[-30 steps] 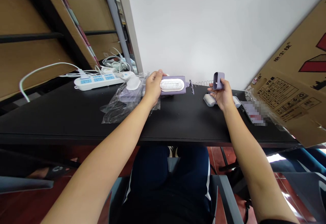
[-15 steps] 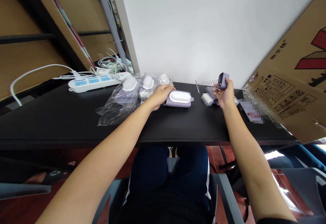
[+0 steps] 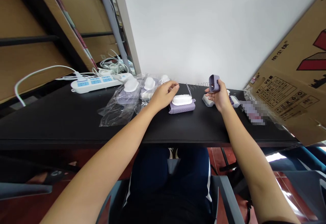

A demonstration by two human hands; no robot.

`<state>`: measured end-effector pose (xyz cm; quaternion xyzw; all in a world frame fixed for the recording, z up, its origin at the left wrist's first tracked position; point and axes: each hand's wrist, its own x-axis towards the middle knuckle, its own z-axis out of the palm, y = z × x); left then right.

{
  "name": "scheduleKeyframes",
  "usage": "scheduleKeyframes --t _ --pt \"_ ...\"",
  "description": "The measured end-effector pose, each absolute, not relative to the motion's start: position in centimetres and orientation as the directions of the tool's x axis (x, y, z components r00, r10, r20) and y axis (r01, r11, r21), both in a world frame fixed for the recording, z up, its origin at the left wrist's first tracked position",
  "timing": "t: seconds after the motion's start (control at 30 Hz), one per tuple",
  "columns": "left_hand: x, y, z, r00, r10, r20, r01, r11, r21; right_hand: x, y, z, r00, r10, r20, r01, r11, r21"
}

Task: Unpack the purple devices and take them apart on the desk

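My left hand (image 3: 165,95) hovers over the table, fingers apart and holding nothing, just behind and left of a purple brush (image 3: 182,107) that rests with its white bristles up. My right hand (image 3: 219,95) grips a hollow purple sleeve (image 3: 214,83) with its opening toward me. A thin spring (image 3: 200,86) trails on the left side of the sleeve. Below the right hand lies a small clear-and-white part (image 3: 208,100), with other purple and white pieces partly hidden behind the hand. Left of my left hand, brushes with white bristles (image 3: 131,85) sit in clear plastic bags.
A white power strip (image 3: 95,83) with tangled cables stands at the back left of the black table (image 3: 76,115). At the right, a printed cardboard box (image 3: 287,95) leans by crumpled plastic and a blurred-out flat object (image 3: 252,112). A white wall rises behind.
My left hand has let go of the purple brush and lifted off it; the brush now stands bristles up. My right hand has moved slightly left with the purple sleeve.
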<state>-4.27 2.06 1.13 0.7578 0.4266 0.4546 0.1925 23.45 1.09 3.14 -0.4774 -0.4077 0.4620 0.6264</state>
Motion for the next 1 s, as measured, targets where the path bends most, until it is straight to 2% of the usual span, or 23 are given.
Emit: scheduleKeyframes --t 0.1,0.23,0.37,0.43,0.5,0.63,0.73,0.87,0.93,1.0 --pt "-4.2 1.9 1.1 0.29 0.764 0.577 0.421 -0.643 0.64 22.8 0.7 3.0 0.169 0.983 0.072 -0.141 0.097 -0.985" --pt "-4.1 1.7 1.0 0.402 0.739 0.541 0.467 -0.674 0.573 22.2 0.3 2.8 0.077 0.995 0.069 -0.095 0.076 -0.993" --pt "-4.1 1.7 1.0 0.368 0.755 0.543 0.502 -0.653 0.567 22.1 0.4 2.6 0.065 0.995 0.071 -0.026 0.073 -0.997" --pt "-4.1 1.7 1.1 0.346 0.755 0.556 0.502 -0.65 0.57 22.2 0.5 2.5 0.108 0.989 0.102 0.073 0.094 -0.993" --pt "-4.2 1.7 1.1 0.346 0.752 0.561 0.5 -0.654 0.567 22.3 0.5 2.4 0.145 0.976 0.16 0.248 0.121 -0.961" --pt "-4.1 1.5 1.2 0.384 0.746 0.544 0.498 -0.663 0.559 22.2 0.0 2.3 0.113 0.953 0.28 0.642 0.145 -0.753" --pt "-4.0 1.2 1.3 0.416 0.74 0.528 0.507 -0.671 0.541 21.9 -0.5 2.4 0.109 0.937 0.333 0.829 0.099 -0.551" --pt "-4.0 1.0 1.6 0.486 0.72 0.496 0.5 -0.694 0.518 21.7 -0.6 2.4 0.097 0.954 0.285 0.924 0.02 -0.383" --pt "-4.1 0.9 1.7 0.526 0.708 0.471 0.499 -0.706 0.503 21.7 -0.5 2.2 0.085 0.96 0.267 0.943 0.009 -0.334" --pt "-4.1 0.9 1.7 0.553 0.703 0.446 0.509 -0.709 0.487 21.7 -0.5 1.9 0.09 0.946 0.312 0.95 0.012 -0.312"
